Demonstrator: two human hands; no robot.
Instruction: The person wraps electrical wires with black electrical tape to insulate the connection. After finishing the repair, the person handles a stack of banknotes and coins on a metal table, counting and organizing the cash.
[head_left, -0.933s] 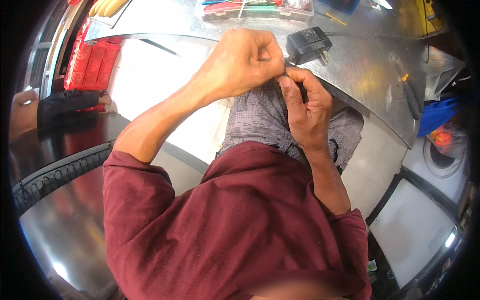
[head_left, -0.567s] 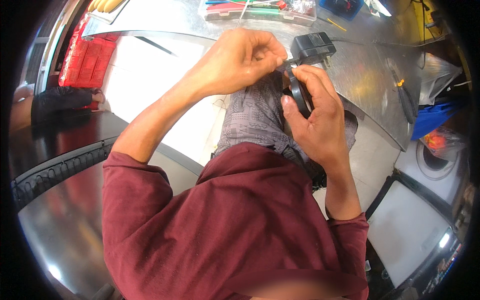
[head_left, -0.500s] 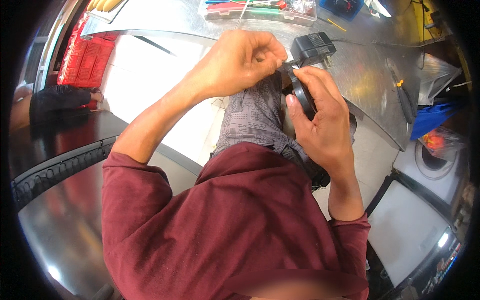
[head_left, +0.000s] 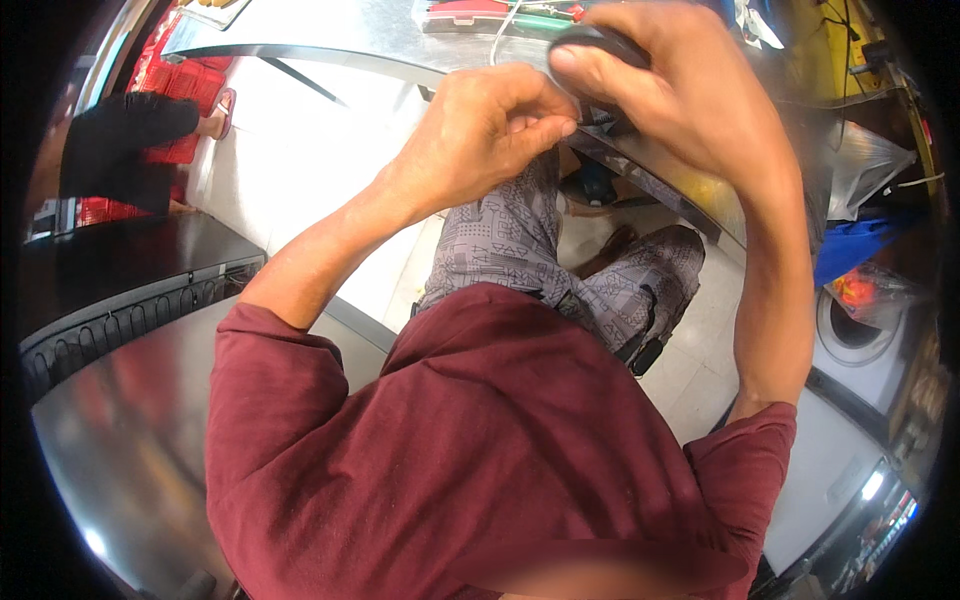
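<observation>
My right hand [head_left: 700,95] is wrapped round a roll of black tape [head_left: 603,48], raised over the edge of the metal table. To its left, the fingers of my left hand [head_left: 485,125] are closed in a pinch, above my knee. What they hold is too small to make out; something dark lies just beside the fingertips, under my right hand. The black power adapter seen earlier on the table is mostly hidden behind my right hand and the tape. A pale cable [head_left: 503,40] runs over the table just beyond my left hand.
On the metal table [head_left: 365,35] stands a clear plastic box [head_left: 470,20] of tools. Red crates [head_left: 185,85] and another person's leg with a sandal [head_left: 228,108] are at the left. A blue bag [head_left: 855,245] and a white appliance [head_left: 860,335] stand at the right.
My right hand has swung up and away over the table with the tape roll, now covering the adapter. My left hand has barely moved. The other person's foot at the left has shifted.
</observation>
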